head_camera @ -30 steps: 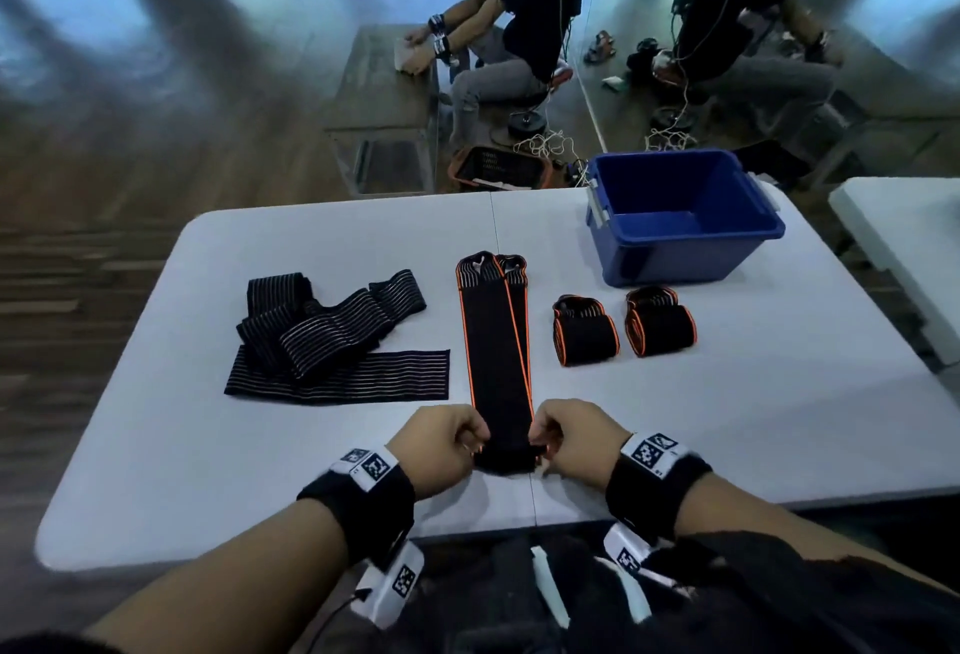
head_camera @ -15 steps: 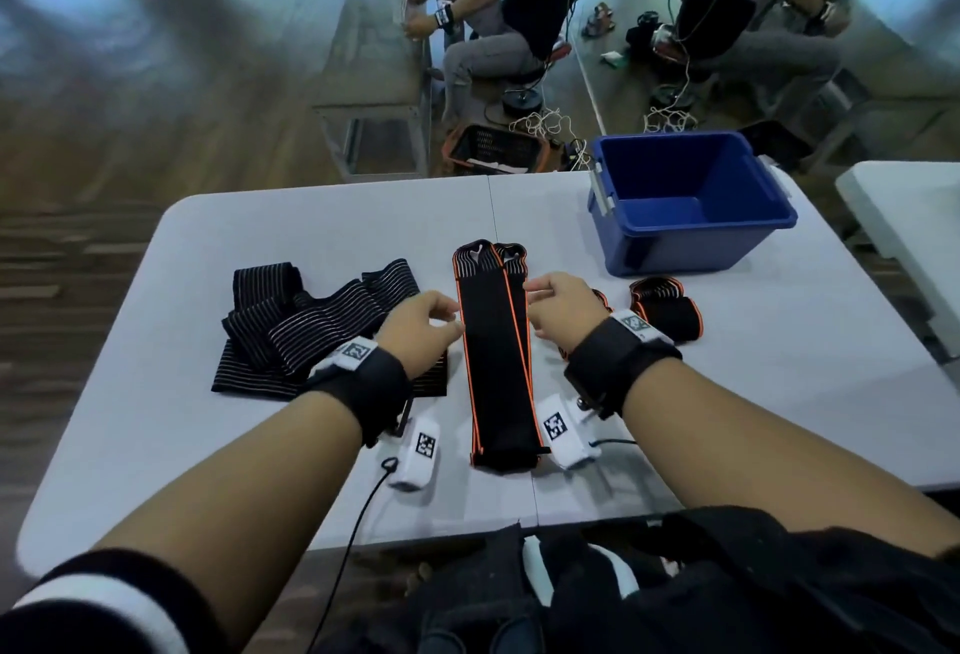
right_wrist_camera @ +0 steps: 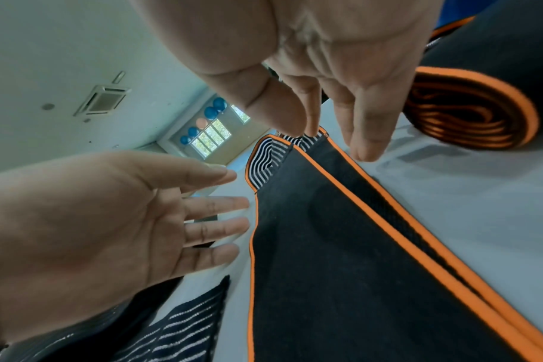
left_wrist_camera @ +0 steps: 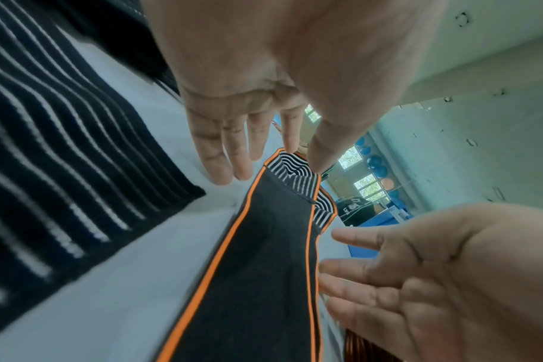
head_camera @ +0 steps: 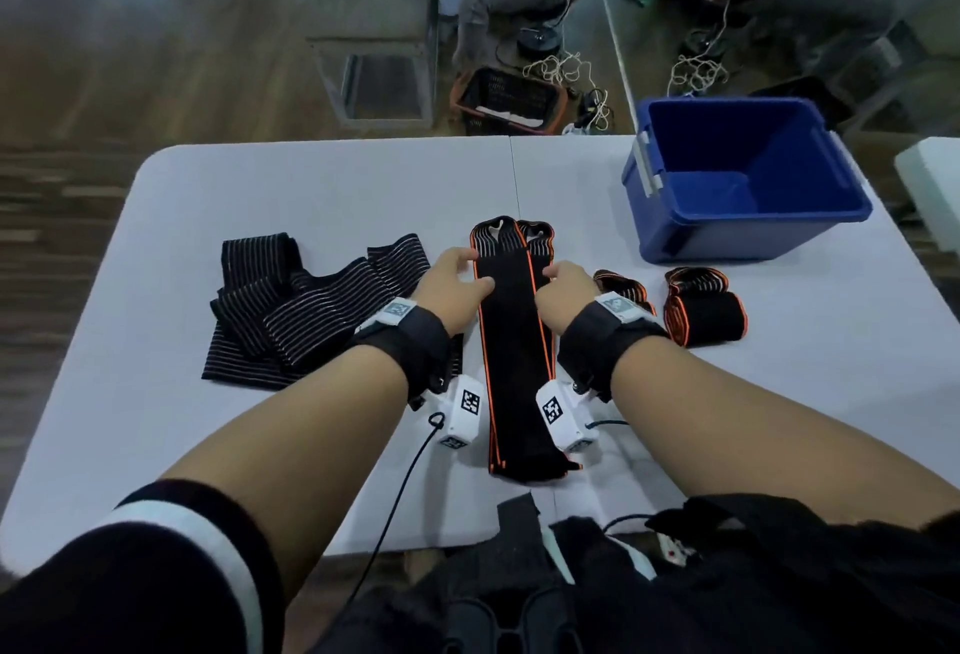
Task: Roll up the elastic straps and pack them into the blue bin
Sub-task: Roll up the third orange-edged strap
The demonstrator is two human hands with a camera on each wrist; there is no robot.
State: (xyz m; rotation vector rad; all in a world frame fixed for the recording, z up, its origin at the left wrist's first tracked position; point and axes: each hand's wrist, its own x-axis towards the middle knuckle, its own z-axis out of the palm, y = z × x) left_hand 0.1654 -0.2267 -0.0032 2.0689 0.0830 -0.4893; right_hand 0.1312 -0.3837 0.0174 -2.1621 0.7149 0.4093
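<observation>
Both hands, left point(head_camera: 451, 284) and right point(head_camera: 567, 295), hovered open and empty beside the orange-edged strap point(head_camera: 511, 341) lying flat on the surface point(head_camera: 311, 185); soft, light, springy, probably best pinched at its striped far end.

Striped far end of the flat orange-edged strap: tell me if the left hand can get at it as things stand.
Probably yes: the left hand hovers open beside the striped end, with nothing between them.

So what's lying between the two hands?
The long black strap with orange edges lies flat on the table between the left hand and right hand. The head view shows it best.
</observation>
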